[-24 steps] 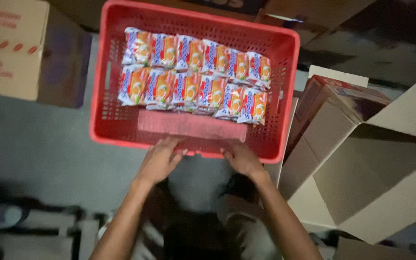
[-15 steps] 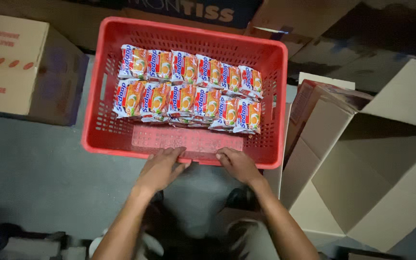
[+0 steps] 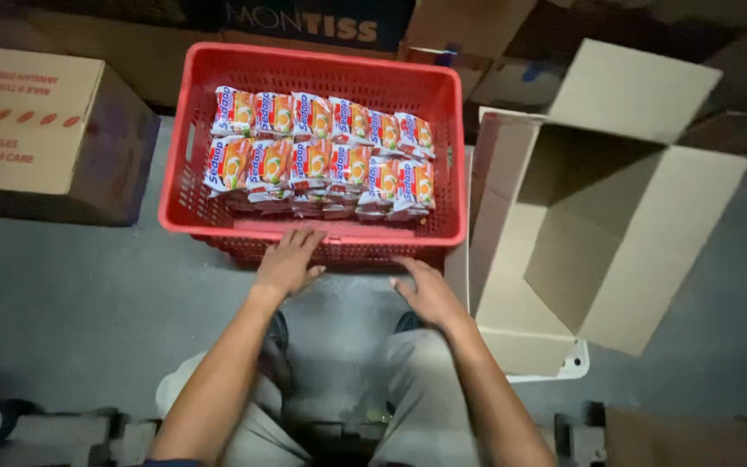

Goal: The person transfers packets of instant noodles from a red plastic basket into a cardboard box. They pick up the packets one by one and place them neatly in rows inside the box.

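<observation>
A red plastic crate [image 3: 185, 177] stands on the floor in front of me. Inside it lie two rows of orange-and-white snack packets [image 3: 322, 160], stacked flat. My left hand [image 3: 289, 262] rests with spread fingers against the crate's near rim. My right hand [image 3: 428, 291] hovers flat just below the near wall, a little apart from it, holding nothing.
An open cardboard box [image 3: 603, 216], tipped on its side with nothing visible inside, lies right of the crate. A closed cardboard box [image 3: 41, 130] stands to the left. More boxes [image 3: 322, 22] line the back. My knees [image 3: 417, 380] show below the hands on the grey floor.
The crate sits farther from me than before. My right hand has come off the rim and dropped back; my left hand still touches it.
</observation>
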